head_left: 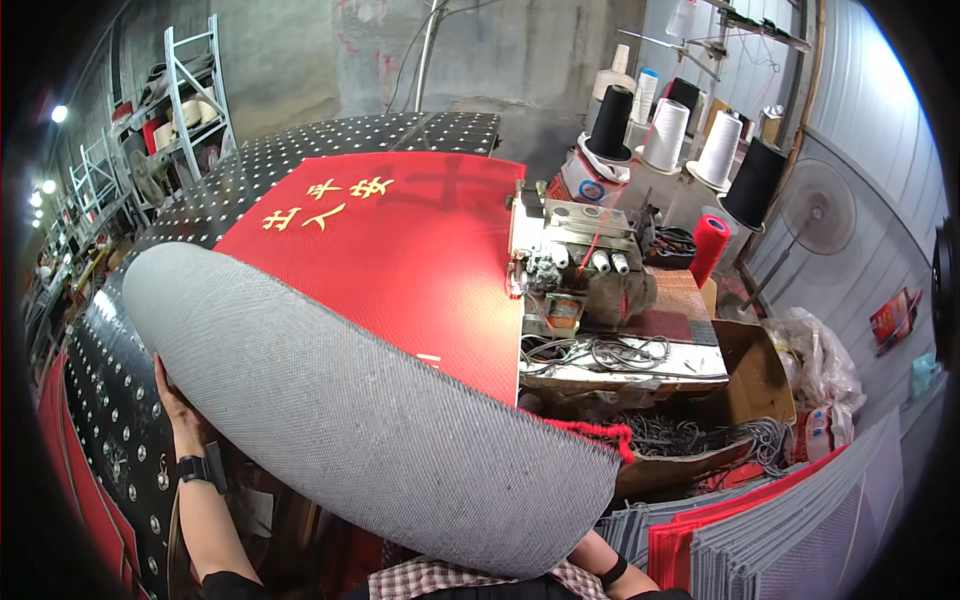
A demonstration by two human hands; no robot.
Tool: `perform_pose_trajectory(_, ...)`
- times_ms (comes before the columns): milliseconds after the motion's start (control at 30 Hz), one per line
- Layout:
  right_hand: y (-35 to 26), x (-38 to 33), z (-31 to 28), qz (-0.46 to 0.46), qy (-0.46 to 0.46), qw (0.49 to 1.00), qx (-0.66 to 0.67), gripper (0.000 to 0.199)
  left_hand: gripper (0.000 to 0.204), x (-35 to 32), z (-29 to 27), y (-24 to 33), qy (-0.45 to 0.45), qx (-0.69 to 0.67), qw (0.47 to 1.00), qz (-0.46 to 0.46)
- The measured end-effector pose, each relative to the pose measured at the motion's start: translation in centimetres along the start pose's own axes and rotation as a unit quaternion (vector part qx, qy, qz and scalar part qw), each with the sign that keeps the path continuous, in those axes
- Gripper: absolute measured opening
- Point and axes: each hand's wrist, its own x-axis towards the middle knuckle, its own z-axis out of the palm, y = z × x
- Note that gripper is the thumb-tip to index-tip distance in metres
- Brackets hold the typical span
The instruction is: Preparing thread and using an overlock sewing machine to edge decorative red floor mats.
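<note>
A large red floor mat (pixel 400 270) with yellow characters lies over the table, its near part folded up to show the ribbed grey backing (pixel 370 400). My left hand (pixel 180 408) grips the fold's lower left edge, some of its fingers hidden behind the mat. At the lower right, my right forearm (pixel 600 565) reaches under the mat's near corner, which hides the hand. The mat's right edge lies beside an overlock sewing machine (pixel 580 260). From the mat's right corner trails a strand of red yarn (pixel 600 431).
A black table (pixel 270 150) studded with metal balls carries the mat. Thread cones (pixel 665 135) stand behind the machine. A cardboard box (pixel 755 365) with grey yarn scraps sits right of it. Stacked grey and red mats (pixel 770 520) fill the lower right. A fan (pixel 815 205) stands by the wall.
</note>
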Motion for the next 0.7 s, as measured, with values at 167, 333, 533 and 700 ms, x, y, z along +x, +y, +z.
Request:
perform_pose_trajectory(167, -3.3, 1.7, 1.3, -0.046, 0.105, 0.993, -0.009, 0.093, 0.057, 3.3, 0.6, -1.2, -0.056, 0.033, 0.997, -0.037)
perform_pose_trajectory(333, -7.1, 2.0, 1.5, -0.047, 0.12, 0.988, -0.088, 0.111, 0.048, 6.8, 1.9, -3.2, -0.086, 0.01, 0.994, -0.062)
perform_pose_trajectory(533, -9.1, 2.5, 2.2, -0.052, 0.159, 0.974, -0.155, 0.123, 0.031, 9.1, 5.5, -6.4, -0.039, 0.011, 0.999, 0.015)
perform_pose_trajectory(700, -9.0, 3.3, 2.0, -0.086, 0.184, 0.972, -0.12, 0.12, 0.03, 11.1, 8.5, -8.2, -0.056, -0.016, 0.998, -0.026)
